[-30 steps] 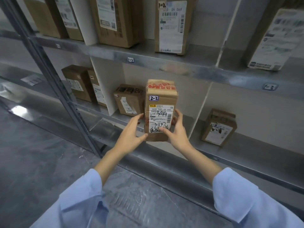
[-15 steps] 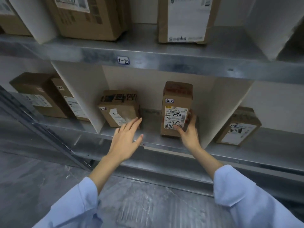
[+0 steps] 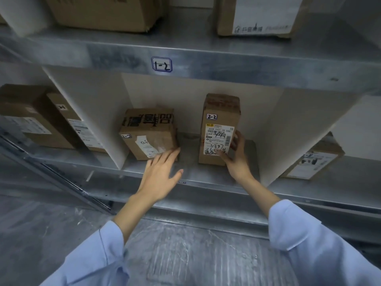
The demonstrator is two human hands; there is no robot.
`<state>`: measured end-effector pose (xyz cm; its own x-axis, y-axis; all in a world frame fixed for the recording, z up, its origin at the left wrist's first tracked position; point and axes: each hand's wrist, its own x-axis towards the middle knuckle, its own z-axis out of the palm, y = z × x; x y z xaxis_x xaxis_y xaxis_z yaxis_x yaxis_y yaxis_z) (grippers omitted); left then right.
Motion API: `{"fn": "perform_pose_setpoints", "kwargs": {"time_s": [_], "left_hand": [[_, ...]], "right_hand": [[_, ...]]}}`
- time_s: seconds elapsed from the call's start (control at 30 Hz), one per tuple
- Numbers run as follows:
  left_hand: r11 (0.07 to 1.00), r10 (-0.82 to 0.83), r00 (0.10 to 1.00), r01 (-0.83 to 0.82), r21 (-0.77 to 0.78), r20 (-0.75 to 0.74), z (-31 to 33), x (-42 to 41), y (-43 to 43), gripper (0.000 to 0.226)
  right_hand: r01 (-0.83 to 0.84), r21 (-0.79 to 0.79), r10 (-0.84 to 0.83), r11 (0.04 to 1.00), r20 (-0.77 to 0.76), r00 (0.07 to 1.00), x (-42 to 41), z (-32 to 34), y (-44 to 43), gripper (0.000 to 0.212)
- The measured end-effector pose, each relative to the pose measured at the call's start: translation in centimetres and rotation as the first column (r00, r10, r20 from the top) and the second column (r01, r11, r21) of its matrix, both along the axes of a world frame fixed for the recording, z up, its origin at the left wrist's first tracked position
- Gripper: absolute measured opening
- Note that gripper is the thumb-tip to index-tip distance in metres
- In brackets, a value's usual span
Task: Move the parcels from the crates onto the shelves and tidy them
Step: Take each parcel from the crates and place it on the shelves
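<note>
On the shelf [image 3: 191,149], bay 2-2: tall parcel [image 3: 221,129] upright, squat parcel [image 3: 149,134] apart on its left. My right hand [image 3: 237,159] pinches the tall one's lower right edge; left hand [image 3: 159,174] flat open, fingertips at the squat one. Stiff cardboard, probably light; I'd grip opposite sides.

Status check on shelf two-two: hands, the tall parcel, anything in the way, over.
Left hand open, fingertips at the squat parcel front corner. Right hand grips the tall parcel, upright on the shelf. Nothing between the parcels.
</note>
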<state>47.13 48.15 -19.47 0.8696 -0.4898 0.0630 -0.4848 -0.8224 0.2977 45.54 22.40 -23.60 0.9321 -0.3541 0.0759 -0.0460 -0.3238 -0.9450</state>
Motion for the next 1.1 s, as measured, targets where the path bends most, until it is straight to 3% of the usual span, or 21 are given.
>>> {"fn": "perform_pose_setpoints", "kwargs": {"time_s": [0.13, 0.33, 0.43, 0.7, 0.87, 1.1], "left_hand": [[1.000, -0.030, 1.000, 0.030, -0.007, 0.001, 1.0, 0.1, -0.9, 0.064], [0.997, -0.079, 0.997, 0.079, -0.009, 0.006, 2.9, -1.1, -3.2, 0.067], [0.996, -0.092, 0.995, 0.093, -0.013, 0.028, 3.9, -2.5, -4.3, 0.062], [0.986, -0.107, 0.990, 0.094, 0.138, 0.088, 6.6, -8.8, -7.2, 0.085], [0.979, -0.158, 0.982, 0.143, 0.145, 0.099, 8.6, -14.6, -11.6, 0.081], [0.938, -0.340, 0.928, 0.323, 0.126, 0.153, 11.6, -26.3, -23.4, 0.087]], "right_hand": [[0.016, -0.023, -0.018, 1.000, -0.071, 0.997, -1.3, 1.1, -0.2, 0.079], [-0.077, -0.274, -0.015, 0.959, -0.319, 0.948, -5.0, 2.7, -0.4, 0.085], [-0.122, -0.357, -0.022, 0.926, -0.373, 0.928, -7.1, 3.2, -0.4, 0.082], [-0.263, -0.638, -0.040, 0.724, -0.419, 0.907, -14.4, 6.7, -1.2, 0.077], [-0.221, -0.669, -0.108, 0.710, -0.414, 0.904, -21.3, 9.7, -4.8, 0.076], [-0.026, -0.685, -0.296, 0.728, -0.348, 0.889, -36.3, 14.5, -15.2, 0.076]]}}
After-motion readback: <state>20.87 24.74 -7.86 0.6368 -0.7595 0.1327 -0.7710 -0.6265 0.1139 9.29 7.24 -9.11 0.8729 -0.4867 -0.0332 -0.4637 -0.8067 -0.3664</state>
